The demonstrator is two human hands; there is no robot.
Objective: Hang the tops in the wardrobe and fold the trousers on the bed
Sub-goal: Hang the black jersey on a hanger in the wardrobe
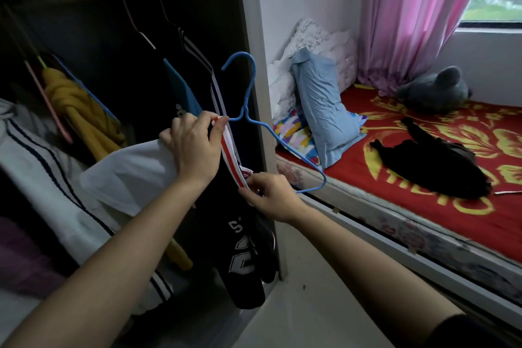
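**Black top on a blue hanger at the wardrobe**

At the centre of the frame, the left hand (195, 144) has its grip closed on the striped trim (230, 155) of a black top (243, 257), just beside the neck of a blue hanger (248, 85). The right hand (271, 195) pinches the same trim lower down. The top hangs before the wardrobe (255, 37). Black trousers (432, 161) lie unfolded on the bed (367, 178), at right.

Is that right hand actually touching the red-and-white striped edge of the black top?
Touching. The head view shows the right hand pinching the striped edge of the black top between thumb and fingers.
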